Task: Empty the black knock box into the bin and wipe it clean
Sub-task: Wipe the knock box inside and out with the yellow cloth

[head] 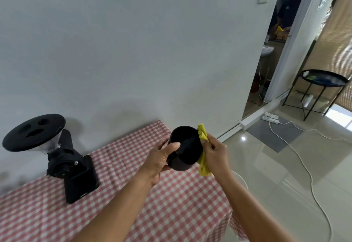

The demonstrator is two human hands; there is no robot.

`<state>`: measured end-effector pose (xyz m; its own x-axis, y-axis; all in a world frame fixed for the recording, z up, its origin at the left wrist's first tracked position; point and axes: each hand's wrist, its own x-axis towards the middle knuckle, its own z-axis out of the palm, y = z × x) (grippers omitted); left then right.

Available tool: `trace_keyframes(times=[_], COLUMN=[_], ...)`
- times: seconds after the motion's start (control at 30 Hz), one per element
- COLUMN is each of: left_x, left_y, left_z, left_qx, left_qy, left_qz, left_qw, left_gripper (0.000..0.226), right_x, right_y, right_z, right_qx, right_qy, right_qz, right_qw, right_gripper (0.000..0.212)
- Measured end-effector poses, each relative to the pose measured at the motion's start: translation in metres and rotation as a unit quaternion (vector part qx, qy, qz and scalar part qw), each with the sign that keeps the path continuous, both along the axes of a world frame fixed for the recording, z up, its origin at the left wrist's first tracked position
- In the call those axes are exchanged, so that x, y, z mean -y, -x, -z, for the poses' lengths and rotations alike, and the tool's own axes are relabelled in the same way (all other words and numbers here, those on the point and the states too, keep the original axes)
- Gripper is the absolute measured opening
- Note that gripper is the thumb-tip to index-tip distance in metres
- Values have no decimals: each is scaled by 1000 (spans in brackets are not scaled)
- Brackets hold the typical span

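Over the red-checked counter [95,213], left hand [162,158] grips the round black knock box [190,156], looks emptied, right hand [216,154] clutches a yellow cloth [202,134], mid-wipe.

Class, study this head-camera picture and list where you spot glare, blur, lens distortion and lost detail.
Head view: a glare spot shines on the glossy floor; the tablecloth is blurred at its far left edge; the wide lens leans and bows the door frame; the black knock box, held by the left hand, is too dark inside to show detail; the yellow cloth in the right hand looks sharp.
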<state>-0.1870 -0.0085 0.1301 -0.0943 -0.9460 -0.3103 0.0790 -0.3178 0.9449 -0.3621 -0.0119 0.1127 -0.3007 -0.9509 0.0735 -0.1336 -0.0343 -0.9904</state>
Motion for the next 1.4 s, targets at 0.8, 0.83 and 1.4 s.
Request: trace_keyframes(times=[0.8,0.83,1.4], left_x=[-1,-2,-3], left_y=[5,4,-3], left_z=[2,2,2], left_qx=[34,37,-16], left_qy=[182,178,83], left_qz=[-85,-85,-108], left_qw=[979,980,991], left_gripper=[44,44,51], right_x=[-47,-45,-29], right_y=[-30,-24,-10], right_z=[19,20,15], right_qx=[-337,-377,-494], right_qy=[57,66,56], right_qz=[-116,-130,-160], right_qw=[932,915,853], right_gripper=[32,36,50])
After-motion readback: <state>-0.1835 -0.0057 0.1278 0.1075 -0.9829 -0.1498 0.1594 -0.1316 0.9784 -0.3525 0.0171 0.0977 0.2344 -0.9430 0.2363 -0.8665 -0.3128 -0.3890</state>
